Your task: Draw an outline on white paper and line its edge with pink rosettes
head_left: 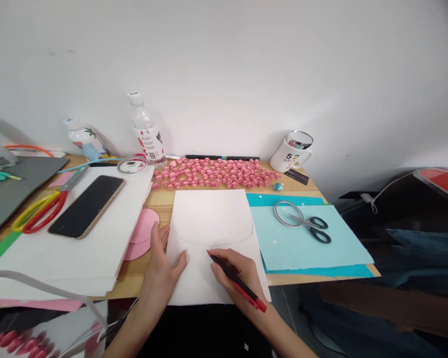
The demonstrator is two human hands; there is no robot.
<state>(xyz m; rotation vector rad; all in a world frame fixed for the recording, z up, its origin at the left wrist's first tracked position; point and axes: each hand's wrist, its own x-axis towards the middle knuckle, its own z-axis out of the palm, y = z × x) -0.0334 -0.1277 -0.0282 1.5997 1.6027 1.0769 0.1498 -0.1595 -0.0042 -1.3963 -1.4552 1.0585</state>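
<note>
A white sheet of paper (212, 219) lies in front of me on the wooden desk (160, 199), with a curved line drawn across its middle. My left hand (162, 263) rests flat on the sheet's left edge, fingers stretched out. My right hand (237, 273) is closed on a black and red pen (239, 284), whose tip touches the paper near the curved line.
Several small pink paper rolls (212, 174) lie at the back. Light blue paper (309, 238) at right carries black scissors (315, 227) and a metal ring (286, 214). A phone (86, 206), red-yellow scissors (41, 211), a white paper stack (74, 243), two bottles (146, 130) and a mug (293, 151) stand around.
</note>
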